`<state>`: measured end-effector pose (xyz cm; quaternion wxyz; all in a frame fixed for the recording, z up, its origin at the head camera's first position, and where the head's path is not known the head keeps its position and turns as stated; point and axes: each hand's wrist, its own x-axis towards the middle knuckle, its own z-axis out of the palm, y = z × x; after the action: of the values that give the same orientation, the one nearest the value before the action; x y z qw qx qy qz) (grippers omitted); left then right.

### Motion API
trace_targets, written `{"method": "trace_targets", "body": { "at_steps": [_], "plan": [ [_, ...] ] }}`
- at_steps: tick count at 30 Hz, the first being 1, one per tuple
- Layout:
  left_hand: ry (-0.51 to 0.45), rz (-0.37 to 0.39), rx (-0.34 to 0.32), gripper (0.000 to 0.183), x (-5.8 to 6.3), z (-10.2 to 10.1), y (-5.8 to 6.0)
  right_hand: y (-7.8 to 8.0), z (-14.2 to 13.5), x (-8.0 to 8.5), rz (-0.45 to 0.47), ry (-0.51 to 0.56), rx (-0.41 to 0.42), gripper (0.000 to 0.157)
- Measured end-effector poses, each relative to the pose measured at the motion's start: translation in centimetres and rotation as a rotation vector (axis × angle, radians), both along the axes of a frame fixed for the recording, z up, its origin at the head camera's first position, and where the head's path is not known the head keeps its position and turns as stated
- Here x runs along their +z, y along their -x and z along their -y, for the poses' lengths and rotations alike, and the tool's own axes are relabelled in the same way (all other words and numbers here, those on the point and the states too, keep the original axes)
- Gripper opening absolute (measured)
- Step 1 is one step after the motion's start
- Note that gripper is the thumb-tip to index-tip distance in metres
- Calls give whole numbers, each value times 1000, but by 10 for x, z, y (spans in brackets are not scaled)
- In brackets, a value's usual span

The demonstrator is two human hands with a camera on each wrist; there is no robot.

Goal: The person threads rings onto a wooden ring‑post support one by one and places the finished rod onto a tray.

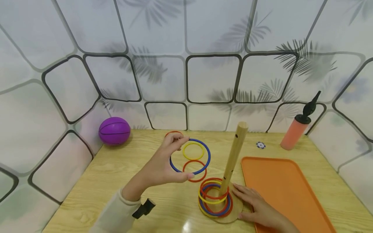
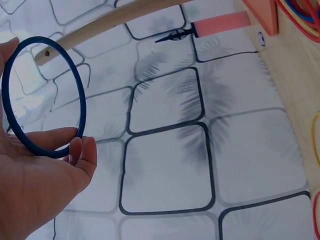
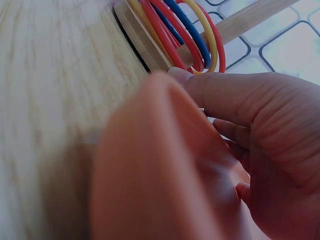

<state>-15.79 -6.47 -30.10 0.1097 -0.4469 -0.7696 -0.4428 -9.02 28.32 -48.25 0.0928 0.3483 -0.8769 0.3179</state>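
A blue ring [image 1: 209, 157] is held up in my left hand [image 1: 161, 165], thumb at one side of its rim and fingertips at the other. In the left wrist view the ring [image 2: 83, 100] stands upright across the fingers. To its right rises a wooden post [image 1: 233, 155], leaning in the head view, on a round wooden base [image 1: 236, 210]. Several red, yellow and blue rings [image 1: 214, 214] lie stacked around the foot of the post. My right hand [image 1: 259, 207] touches the base's right edge with fingertips and thumb, its fingers fairly straight.
On the table behind the blue ring lie a yellow ring [image 1: 193, 159] and a red ring [image 1: 199, 181]; another red ring [image 1: 174, 131] is partly hidden by my left hand. An orange tray [image 1: 276, 184] is under my right hand. Farther back are a purple ball [image 1: 114, 131], a chip [image 1: 260, 145] and a pump [image 1: 294, 133].
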Motion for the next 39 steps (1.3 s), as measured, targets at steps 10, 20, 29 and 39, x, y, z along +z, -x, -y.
{"method": "trace_targets", "body": {
  "at_steps": [10, 20, 29, 39],
  "plan": [
    [-25, -26, 51, 85, 46, -15, -9, 0, 0, 1, 29, -3, 12, 67],
    [-66, -72, 55, 84, 75, -42, -14, -3, 1, 1, -19, -12, -23, 68],
    [-42, -23, 69, 88, 85, -65, -16, -4, 0, 2, 38, -18, -9, 67],
    [15, 17, 75, 89, 80, -83, -12, -2, 0, 3, 14, -23, -24, 67]
  ]
}}
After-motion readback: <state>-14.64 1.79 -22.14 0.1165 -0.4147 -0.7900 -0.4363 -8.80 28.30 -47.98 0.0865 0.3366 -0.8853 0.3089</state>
